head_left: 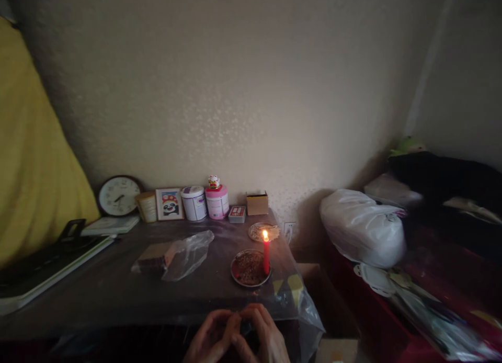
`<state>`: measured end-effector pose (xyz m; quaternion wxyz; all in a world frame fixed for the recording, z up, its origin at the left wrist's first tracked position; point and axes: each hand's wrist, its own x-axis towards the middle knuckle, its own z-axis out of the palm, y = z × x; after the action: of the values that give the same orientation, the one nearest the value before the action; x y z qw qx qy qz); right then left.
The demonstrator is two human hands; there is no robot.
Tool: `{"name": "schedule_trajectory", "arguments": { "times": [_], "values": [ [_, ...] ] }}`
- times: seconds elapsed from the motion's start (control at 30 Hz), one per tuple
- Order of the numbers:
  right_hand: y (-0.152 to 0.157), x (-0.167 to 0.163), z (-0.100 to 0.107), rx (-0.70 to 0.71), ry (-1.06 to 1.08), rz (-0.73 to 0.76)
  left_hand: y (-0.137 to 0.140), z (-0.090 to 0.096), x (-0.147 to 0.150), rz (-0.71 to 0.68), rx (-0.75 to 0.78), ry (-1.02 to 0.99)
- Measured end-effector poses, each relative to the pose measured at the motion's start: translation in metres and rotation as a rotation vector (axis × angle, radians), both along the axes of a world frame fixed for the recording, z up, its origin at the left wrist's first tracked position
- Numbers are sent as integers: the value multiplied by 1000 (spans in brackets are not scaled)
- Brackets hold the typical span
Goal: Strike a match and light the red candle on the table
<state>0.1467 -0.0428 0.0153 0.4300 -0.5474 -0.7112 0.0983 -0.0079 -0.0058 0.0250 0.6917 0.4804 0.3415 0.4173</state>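
Note:
At the bottom centre, just in front of the table edge, my left hand (214,334) and my right hand (264,329) meet with fingers curled and tips close together. Whatever they may hold is hidden; a faint bluish bit shows between them. Beyond them a round metal plate (234,279) carries brown crumbly bits. A lit red candle (266,256) stands upright at the plate's right side. Behind it lies a second small plate (253,237) with pale, flat pieces on it. To the left rests a block-like packet (152,257) beside a crumpled clear plastic bag (192,256).
Along the wall stand a clock (118,195), a panda picture frame (170,204), two tins (193,203), a card box (237,214) and a small carton (258,203). A keyboard-like black object (47,266) lies left. White bags (363,227) sit at right.

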Motion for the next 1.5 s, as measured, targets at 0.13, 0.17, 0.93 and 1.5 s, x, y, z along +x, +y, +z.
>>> {"name": "schedule_trajectory", "arguments": {
  "times": [0.13, 0.17, 0.93, 1.5],
  "values": [
    [5, 4, -8, -35, -17, 19, 5, -16, 4, -1, 22, -32],
    [6, 5, -10, -39, -26, 23, 7, -20, 5, 20, 31, -43],
    [9, 7, -5, -41, -66, 61, 20, -39, 3, -25, 117, -77],
    [8, 8, -3, -131, -87, 81, 8, -21, -7, -79, 205, -102]
  ]
}}
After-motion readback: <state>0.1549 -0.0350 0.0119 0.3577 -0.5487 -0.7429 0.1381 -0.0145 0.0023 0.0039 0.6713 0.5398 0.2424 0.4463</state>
